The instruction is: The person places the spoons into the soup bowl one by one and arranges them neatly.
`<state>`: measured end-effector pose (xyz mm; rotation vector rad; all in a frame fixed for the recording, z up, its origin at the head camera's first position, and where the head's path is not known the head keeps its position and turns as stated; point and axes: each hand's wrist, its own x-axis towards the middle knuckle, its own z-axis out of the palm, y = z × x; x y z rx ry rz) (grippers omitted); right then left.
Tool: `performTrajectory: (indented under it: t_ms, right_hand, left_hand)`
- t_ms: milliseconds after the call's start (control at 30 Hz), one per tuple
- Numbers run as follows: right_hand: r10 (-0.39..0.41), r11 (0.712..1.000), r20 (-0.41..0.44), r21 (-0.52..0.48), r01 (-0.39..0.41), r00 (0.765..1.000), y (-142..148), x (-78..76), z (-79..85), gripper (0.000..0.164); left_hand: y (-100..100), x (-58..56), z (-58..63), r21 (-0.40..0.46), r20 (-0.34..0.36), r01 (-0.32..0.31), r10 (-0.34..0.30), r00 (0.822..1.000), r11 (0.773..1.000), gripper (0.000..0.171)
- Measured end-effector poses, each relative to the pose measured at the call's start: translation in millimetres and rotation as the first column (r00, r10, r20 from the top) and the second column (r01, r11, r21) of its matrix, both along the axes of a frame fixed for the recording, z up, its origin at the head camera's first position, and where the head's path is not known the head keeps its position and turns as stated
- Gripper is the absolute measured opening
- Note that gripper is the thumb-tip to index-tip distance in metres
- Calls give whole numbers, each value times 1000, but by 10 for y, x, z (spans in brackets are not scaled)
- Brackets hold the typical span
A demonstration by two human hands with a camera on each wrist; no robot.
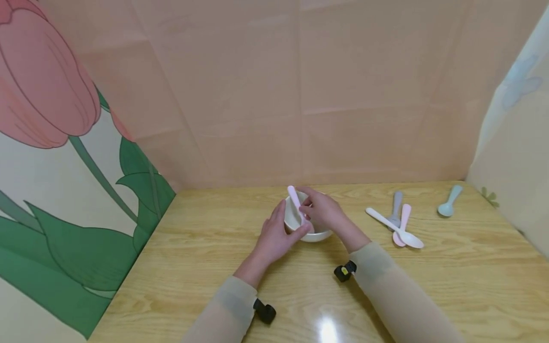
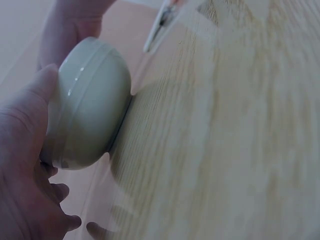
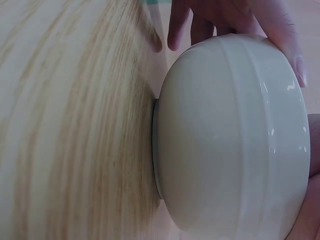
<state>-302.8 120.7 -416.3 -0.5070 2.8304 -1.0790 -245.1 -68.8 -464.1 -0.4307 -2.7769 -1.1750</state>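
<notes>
1. white bowl (image 1: 315,237): it stands on the wood-grain surface (image 1: 206,257), near the middle of the back edge, and both wrist views show its foot down on the surface.
2. pale pink spoon (image 1: 294,195): it leans in the bowl, head down inside, handle rising past the rim toward the back edge.
3. left hand (image 1: 276,238): partly closed round the bowl's left side, it holds the bowl with the thumb at the near rim and the fingers along the outer wall; the left wrist view shows some fingertips reaching out past the wall.
4. right hand (image 1: 323,209): it reaches over the bowl from the right with bent fingers and pinches the spoon's handle; some of its fingertips are hidden.
5. white spoon (image 1: 412,240): it lies between the bowl and the right edge, nearer the back edge than the front, its head toward the right edge.
6. second pink spoon (image 1: 405,216) and grey utensil (image 1: 397,202): both lie partly under the white spoon, handles toward the back edge; the grey one's head is too covered to tell its shape.
7. teal spoon (image 1: 447,208): it lies near the back right corner, apart from the crossed pile, handle toward the back edge.
</notes>
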Motion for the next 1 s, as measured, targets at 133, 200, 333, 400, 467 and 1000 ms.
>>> performTrajectory:
  t_ms: [133,200,333,400,467,1000]
  right_hand:
    - [-5,1000,1,8,5,1000,-4,-16,10,60]
    - [-6,1000,-1,8,6,1000,-8,-26,10,59]
    - [-17,1000,-11,6,17,1000,-10,-32,13,58]
    - [-29,1000,-13,4,29,999,-5,-27,16,58]
    - [-42,999,-12,-12,42,999,2,-19,23,58]
    - [-71,980,-95,-190,52,993,169,40,115,53]
  left_hand:
    - [-5,-1,12,0,7,0,0,1000,1000,111]
    - [-9,-3,15,-1,7,-1,1,1000,1000,111]
    - [-10,-12,12,-5,8,-4,4,1000,1000,111]
    - [-7,-15,12,-3,4,-4,4,1000,1000,111]
    - [-4,-12,14,-8,9,-2,2,1000,1000,111]
    - [-8,45,27,-17,9,-13,13,1000,1000,113]
